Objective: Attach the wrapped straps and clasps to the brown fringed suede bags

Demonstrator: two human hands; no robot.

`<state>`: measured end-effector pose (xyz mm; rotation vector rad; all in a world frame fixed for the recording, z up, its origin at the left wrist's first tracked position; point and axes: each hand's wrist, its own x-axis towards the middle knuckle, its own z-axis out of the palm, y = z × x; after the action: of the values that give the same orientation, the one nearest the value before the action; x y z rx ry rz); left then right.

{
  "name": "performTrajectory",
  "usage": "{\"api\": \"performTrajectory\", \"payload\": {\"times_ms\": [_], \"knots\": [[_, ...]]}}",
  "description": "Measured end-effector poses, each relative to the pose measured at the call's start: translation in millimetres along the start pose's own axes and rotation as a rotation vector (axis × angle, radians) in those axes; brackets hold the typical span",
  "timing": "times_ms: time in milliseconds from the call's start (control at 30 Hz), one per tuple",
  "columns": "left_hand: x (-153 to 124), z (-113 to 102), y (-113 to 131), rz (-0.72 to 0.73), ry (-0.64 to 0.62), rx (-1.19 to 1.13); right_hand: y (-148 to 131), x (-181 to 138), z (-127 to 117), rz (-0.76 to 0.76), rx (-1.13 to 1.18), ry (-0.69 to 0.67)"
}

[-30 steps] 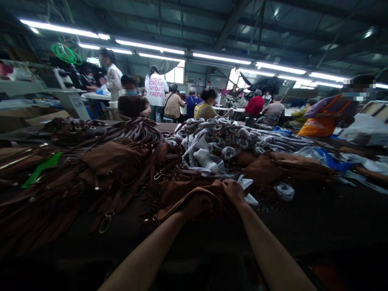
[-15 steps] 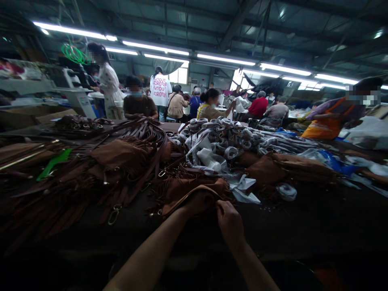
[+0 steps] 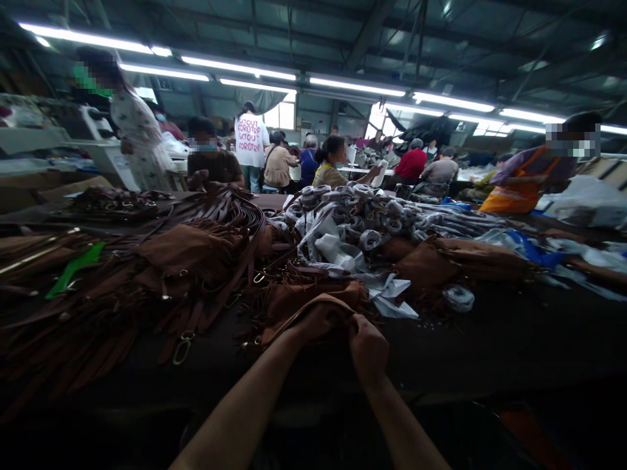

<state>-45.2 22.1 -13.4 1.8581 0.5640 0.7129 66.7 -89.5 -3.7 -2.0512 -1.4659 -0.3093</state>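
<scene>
We've got our left hand point(image 3: 318, 324) tucked into the brown suede bag point(image 3: 313, 303), grip hidden, so we can't tell. Our right hand point(image 3: 368, 344) pinches its near edge. It looks soft, floppy and light, so we'd hold the stiffer rim, just this side of the white paper point(image 3: 392, 297).

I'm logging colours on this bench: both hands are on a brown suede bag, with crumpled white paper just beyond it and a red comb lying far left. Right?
Not quite: the comb is green, not red, as the head view shows. The rest holds: the left hand and right hand are on the brown suede bag, with crumpled white paper just beyond it.
</scene>
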Motion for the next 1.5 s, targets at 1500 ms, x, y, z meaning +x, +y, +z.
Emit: {"api": "performTrajectory", "payload": {"times_ms": [1500], "knots": [[-16.3,2.5,58.6,-0.001,0.233,0.440,-17.3,52.0,23.6,0.080,0.002,0.174]]}}
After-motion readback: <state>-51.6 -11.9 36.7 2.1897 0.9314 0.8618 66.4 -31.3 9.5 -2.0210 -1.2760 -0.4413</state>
